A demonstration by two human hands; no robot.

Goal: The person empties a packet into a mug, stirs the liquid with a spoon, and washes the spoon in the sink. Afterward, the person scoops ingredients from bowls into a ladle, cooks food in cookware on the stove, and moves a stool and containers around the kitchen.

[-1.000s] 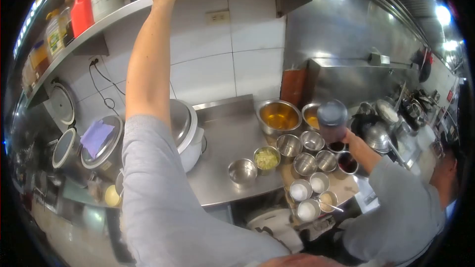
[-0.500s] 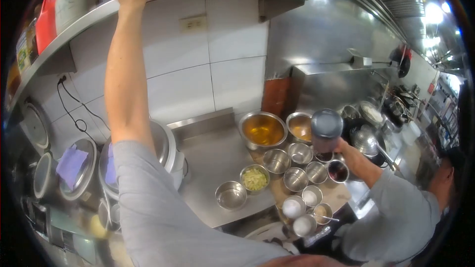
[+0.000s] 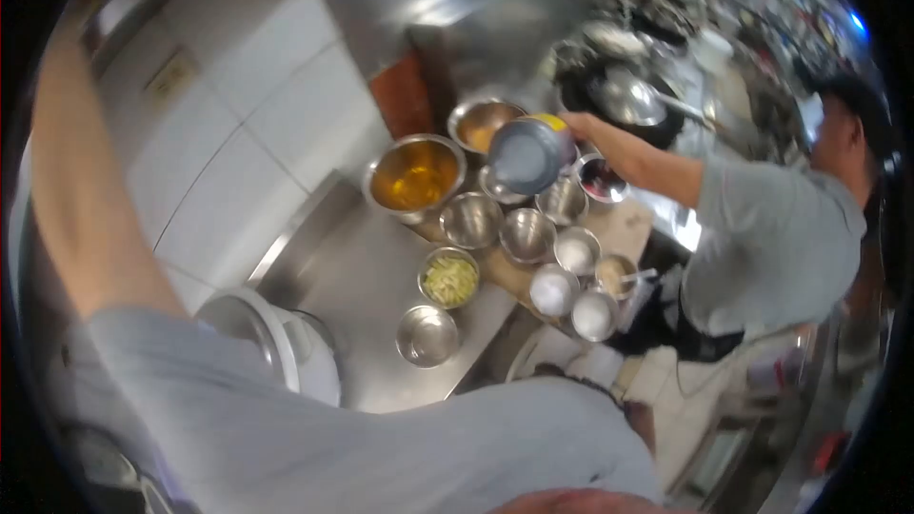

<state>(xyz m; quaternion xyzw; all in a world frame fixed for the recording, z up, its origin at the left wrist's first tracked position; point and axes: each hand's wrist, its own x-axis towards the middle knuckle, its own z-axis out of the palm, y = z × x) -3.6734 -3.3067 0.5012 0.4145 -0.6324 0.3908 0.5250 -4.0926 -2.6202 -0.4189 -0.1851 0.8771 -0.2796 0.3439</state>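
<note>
My left forearm (image 3: 81, 171) reaches up along the left edge, and its hand is lost in dark blur at the shelf's end. I do not see my right hand. A co-worker's hand (image 3: 583, 130) holds a tilted container (image 3: 528, 157) with a grey end and a yellow band over the metal bowls. Beside it are a large bowl of yellow liquid (image 3: 416, 178) and a smaller bowl of orange liquid (image 3: 481, 124). A bowl of pale green pieces (image 3: 449, 278) stands on the steel counter (image 3: 367, 324), with a plain metal bowl (image 3: 427, 336) in front.
The co-worker (image 3: 771, 238) stands at the right in a grey shirt. Small bowls of white powder (image 3: 555, 289) line the board's front. A large lidded pot (image 3: 309, 352) is at the lower left. Behind the bowls are a wok (image 3: 666, 128) and a ladle (image 3: 628, 100).
The view has swung right and down. My left hand, earlier at the shelf among bottles, has slipped to the frame's dark edge. The co-worker's container is now tipped further, showing a yellow band.
</note>
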